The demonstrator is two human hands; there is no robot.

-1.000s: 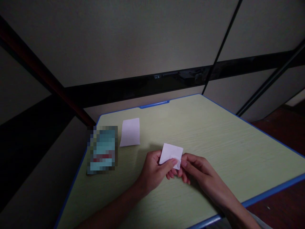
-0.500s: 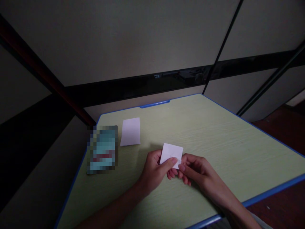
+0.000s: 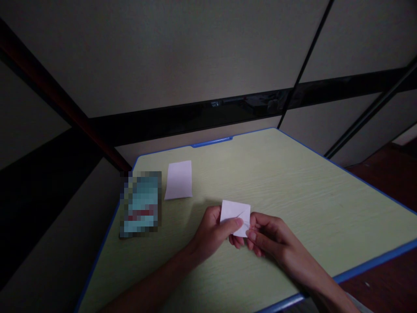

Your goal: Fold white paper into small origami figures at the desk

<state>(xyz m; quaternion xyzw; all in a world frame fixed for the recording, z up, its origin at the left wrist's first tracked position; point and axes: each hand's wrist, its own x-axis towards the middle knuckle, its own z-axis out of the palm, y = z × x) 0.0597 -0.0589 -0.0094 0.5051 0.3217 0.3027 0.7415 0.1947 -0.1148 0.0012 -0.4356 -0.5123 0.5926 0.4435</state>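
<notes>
A small folded white paper (image 3: 232,209) is held between my two hands, above the near middle of the table. My left hand (image 3: 215,230) grips it from the left, thumb pressed flat on its face and fingers behind. A crease or folded edge runs slantwise near that thumb. My right hand (image 3: 270,234) pinches the lower right corner between thumb and fingers, its other fingers curled below. How the paper is folded underneath is hidden.
The pale wood-grain table (image 3: 293,182) has a blue edge. A white sheet of paper (image 3: 179,180) lies at its back left, beside a pixelated, greenish flat object (image 3: 141,206). Behind stands a panelled wall or cabinet (image 3: 195,56) with a black band.
The folded paper has dropped slightly and tilted in my hands, and a slanting crease now shows on its face. Both hands keep their hold, shifted a little downward.
</notes>
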